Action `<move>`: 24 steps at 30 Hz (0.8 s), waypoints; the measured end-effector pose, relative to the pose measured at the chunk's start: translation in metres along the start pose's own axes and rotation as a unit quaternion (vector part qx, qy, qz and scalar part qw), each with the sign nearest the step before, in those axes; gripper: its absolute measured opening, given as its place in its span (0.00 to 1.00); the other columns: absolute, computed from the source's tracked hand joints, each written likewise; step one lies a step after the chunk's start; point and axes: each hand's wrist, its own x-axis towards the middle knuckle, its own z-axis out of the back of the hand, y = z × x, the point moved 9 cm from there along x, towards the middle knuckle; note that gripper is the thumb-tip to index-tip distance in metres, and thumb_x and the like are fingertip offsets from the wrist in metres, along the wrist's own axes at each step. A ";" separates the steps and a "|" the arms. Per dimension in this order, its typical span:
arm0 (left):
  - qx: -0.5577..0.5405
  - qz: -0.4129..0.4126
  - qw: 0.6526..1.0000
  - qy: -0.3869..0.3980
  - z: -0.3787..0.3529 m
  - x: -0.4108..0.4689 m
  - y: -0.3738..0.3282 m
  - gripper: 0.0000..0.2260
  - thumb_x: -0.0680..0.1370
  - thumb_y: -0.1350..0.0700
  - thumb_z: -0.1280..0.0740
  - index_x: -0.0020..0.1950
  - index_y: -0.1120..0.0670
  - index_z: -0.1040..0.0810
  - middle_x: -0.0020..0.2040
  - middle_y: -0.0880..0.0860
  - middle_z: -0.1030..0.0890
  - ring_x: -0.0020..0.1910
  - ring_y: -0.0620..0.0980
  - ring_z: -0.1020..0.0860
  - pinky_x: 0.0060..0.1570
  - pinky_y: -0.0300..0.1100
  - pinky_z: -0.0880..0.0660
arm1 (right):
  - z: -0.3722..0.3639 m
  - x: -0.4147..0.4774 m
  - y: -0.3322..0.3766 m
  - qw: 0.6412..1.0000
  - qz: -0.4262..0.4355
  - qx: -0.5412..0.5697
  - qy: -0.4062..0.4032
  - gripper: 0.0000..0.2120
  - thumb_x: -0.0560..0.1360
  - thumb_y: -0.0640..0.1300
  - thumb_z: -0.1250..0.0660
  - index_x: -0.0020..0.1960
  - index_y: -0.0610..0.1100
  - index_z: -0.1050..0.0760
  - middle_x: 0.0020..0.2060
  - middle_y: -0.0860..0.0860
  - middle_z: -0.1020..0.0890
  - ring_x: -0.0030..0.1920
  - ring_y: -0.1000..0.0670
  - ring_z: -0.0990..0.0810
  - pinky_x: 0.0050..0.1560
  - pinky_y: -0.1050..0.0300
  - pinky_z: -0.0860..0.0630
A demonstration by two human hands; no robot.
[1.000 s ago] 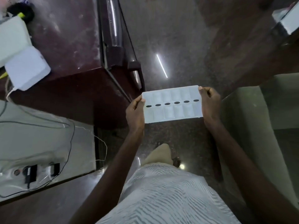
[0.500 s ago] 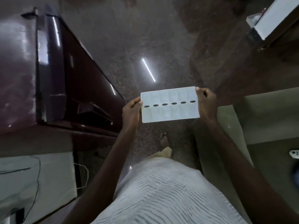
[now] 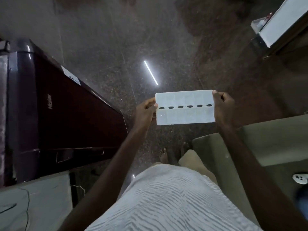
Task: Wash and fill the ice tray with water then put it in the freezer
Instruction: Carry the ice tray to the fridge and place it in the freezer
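A white ice tray with two rows of cells and a line of dark oval holes down its middle is held level in front of me, above the dark speckled floor. My left hand grips its left end, thumb on top. My right hand grips its right end. A dark maroon fridge stands close on my left, its doors closed and a handle near its lower part. Whether the tray's cells hold water cannot be told.
A pale olive sofa or counter stands to my right with a small white object on it. A white-topped unit sits far right. A pale surface with cables lies at lower left. My bare foot shows on the floor.
The view has swung further right: the fridge has slid left and its front now faces me. Both hands keep the tray level in the same grip.
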 end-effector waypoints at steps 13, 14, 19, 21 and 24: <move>-0.020 0.028 0.999 -0.025 -0.068 0.081 -0.057 0.15 0.82 0.63 0.35 0.69 0.56 0.21 0.57 0.55 0.14 0.52 0.54 0.14 0.41 0.44 0.17 | 0.008 0.133 0.035 1.000 0.015 0.008 0.015 0.19 0.82 0.58 0.38 0.51 0.42 0.21 0.44 0.46 0.16 0.47 0.43 0.17 0.51 0.40 0.19; -0.022 0.033 0.999 -0.028 -0.072 0.087 -0.060 0.15 0.82 0.64 0.35 0.69 0.56 0.21 0.58 0.55 0.14 0.52 0.54 0.14 0.41 0.44 0.17 | 0.006 0.142 0.039 1.000 0.017 0.013 0.020 0.19 0.82 0.58 0.38 0.51 0.41 0.21 0.44 0.45 0.16 0.47 0.43 0.17 0.50 0.40 0.19; -0.039 0.050 0.997 -0.048 -0.083 0.118 -0.075 0.15 0.82 0.66 0.36 0.68 0.57 0.21 0.55 0.55 0.14 0.51 0.55 0.14 0.42 0.47 0.16 | -0.007 0.185 0.057 0.999 0.021 0.012 0.038 0.19 0.82 0.57 0.37 0.50 0.41 0.21 0.44 0.45 0.17 0.47 0.43 0.18 0.48 0.45 0.22; -0.038 0.053 0.996 -0.053 -0.085 0.128 -0.080 0.16 0.82 0.67 0.36 0.68 0.57 0.21 0.55 0.55 0.14 0.54 0.57 0.15 0.44 0.48 0.17 | -0.014 0.199 0.065 0.999 0.030 0.006 0.045 0.18 0.82 0.57 0.37 0.50 0.41 0.22 0.43 0.46 0.17 0.45 0.45 0.19 0.46 0.48 0.23; -0.046 0.060 0.995 -0.064 -0.083 0.141 -0.089 0.18 0.81 0.69 0.38 0.68 0.57 0.21 0.54 0.54 0.13 0.51 0.54 0.14 0.40 0.45 0.18 | -0.029 0.219 0.077 0.997 0.037 0.004 0.068 0.17 0.83 0.55 0.37 0.51 0.41 0.22 0.44 0.46 0.17 0.43 0.51 0.22 0.42 0.54 0.25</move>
